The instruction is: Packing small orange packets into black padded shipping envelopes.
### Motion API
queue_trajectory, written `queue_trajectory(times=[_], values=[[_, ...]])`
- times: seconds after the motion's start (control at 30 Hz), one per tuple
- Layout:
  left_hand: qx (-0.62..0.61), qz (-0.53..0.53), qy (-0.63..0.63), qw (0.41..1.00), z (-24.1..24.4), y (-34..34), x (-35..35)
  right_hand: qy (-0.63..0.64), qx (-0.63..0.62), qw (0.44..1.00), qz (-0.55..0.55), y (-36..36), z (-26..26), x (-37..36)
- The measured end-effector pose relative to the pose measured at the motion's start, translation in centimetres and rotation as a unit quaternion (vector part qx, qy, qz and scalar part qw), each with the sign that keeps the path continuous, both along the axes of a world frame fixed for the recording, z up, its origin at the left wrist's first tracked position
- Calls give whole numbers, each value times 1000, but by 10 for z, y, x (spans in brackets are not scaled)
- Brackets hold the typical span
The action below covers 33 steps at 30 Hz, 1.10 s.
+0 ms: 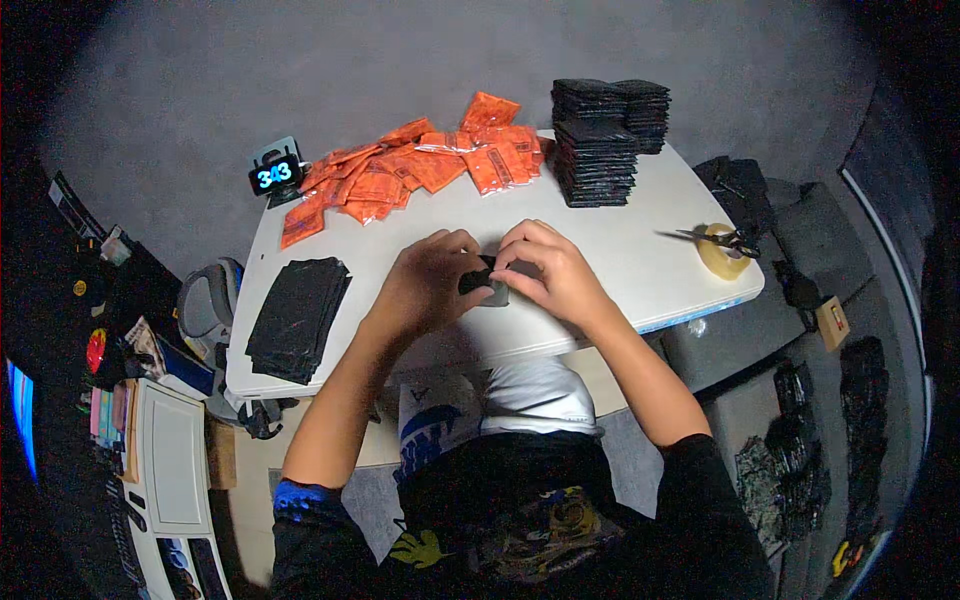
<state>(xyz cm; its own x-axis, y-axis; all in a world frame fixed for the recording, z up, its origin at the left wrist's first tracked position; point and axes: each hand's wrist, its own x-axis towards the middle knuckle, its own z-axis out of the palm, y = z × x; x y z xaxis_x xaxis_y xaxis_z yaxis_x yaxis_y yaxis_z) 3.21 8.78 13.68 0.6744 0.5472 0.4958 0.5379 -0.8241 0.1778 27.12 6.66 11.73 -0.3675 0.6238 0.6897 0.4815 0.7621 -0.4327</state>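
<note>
Both my hands meet over the white table [420, 352] near its front edge. My left hand [439, 277] and my right hand [544, 270] pinch a small dark, flat packet [495, 298] between fingertips and thumbs; its exact form is partly hidden by the fingers. To the left lies a pile of flat black plastic bags [298, 319]. Beyond my hands, many orange packets in clear wrap [375, 180] are spread in a heap. Tall stacks of black packets [595, 161] stand at the back right of the table.
At the table's right end, scissors [720, 240] rest on a roll of clear tape [722, 262]. A phone showing a clock [276, 175] stands at the back left corner. Right of the table is a grey sofa [810, 225] with black items; a white cabinet [174, 457] stands at lower left.
</note>
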Motion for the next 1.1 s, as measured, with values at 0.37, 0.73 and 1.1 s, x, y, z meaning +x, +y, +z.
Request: queue_trajectory(times=[0.37, 0.73, 1.1], values=[[-122, -21, 19, 992, 0, 13, 0, -15, -3, 1000, 24, 1, 0, 3], [-64, 19, 130, 989, -1, 22, 9, -24, -4, 999, 28, 1, -5, 8], [-67, 52, 174, 981, -2, 20, 7, -98, 31, 995, 12, 3, 1, 15]])
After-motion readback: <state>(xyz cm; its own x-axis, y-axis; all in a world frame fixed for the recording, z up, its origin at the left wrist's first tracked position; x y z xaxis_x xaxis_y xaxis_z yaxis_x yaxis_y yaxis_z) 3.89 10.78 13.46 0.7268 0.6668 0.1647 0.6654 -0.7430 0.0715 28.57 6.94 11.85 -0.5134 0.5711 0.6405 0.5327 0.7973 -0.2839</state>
